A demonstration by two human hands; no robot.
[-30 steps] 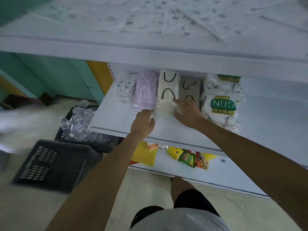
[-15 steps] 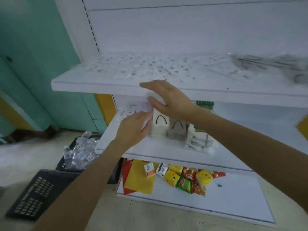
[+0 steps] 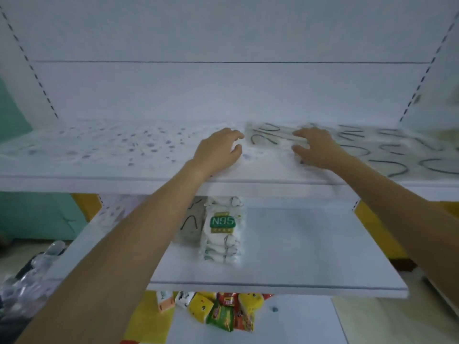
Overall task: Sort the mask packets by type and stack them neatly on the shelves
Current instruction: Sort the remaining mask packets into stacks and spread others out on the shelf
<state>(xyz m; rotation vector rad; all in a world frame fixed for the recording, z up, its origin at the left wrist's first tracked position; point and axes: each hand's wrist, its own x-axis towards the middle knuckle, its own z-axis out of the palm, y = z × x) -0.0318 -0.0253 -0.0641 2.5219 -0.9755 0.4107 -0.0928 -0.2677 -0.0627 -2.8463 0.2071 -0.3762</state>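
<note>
Both my hands are on the upper shelf. A white mask packet with black ear loops lies between them. My right hand pinches that packet's right end between fingers and thumb, though the view is blurred. My left hand rests with loosely curved fingers just left of the packet. Several spotted mask packets are spread to the left, and more black-loop packets lie to the right. On the middle shelf stand an N95 packet stack and a grey packet stack, partly behind my left forearm.
The bottom shelf holds colourful snack packets and a yellow sheet. A dark crate with clear plastic items sits on the floor at the left. The right half of the middle shelf is bare white board.
Both hands rose from the stacks on the middle shelf to the upper shelf. My right hand now holds a black-loop packet there. The view tilted upward.
</note>
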